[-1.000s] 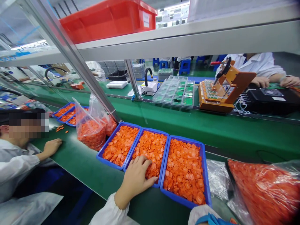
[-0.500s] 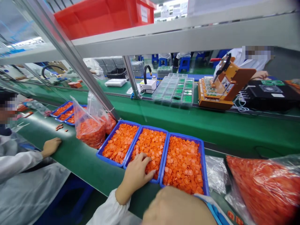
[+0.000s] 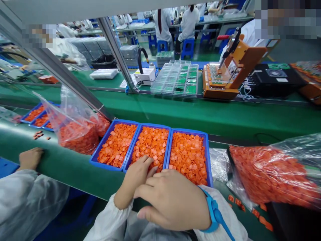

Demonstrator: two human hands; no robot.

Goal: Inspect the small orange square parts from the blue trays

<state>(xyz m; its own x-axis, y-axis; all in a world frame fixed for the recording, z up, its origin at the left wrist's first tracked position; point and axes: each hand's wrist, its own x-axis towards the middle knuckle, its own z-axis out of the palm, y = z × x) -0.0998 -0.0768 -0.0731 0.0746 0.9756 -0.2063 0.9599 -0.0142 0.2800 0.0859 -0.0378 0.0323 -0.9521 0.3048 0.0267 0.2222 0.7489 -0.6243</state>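
Observation:
My left hand (image 3: 136, 174) lies at the front of the middle blue tray (image 3: 129, 155), its bent fingers over the small orange plastic pieces (image 3: 152, 142). Its thumb is apart from the fingers, and I see no piece held in it. Closer to me, my right hand (image 3: 175, 199) hovers in front of the right blue tray (image 3: 207, 157), a blue strap (image 3: 212, 211) on its wrist. The thumb and fingers of that hand are apart with nothing visible between them, though its palm is hidden. A left blue tray (image 3: 106, 166) also holds orange pieces.
Clear bags of orange pieces stand left (image 3: 79, 135) and right (image 3: 268, 170) of the trays. Loose pieces (image 3: 255, 213) lie at the right. A co-worker's hand (image 3: 30, 158) rests at the left. Beyond are a metal post (image 3: 75, 80) and an orange fixture (image 3: 220, 90).
My view has tilted down and shifted. The right hand has moved up and away from me, beside my left hand, and its fingers now show. My left hand remains at the middle tray.

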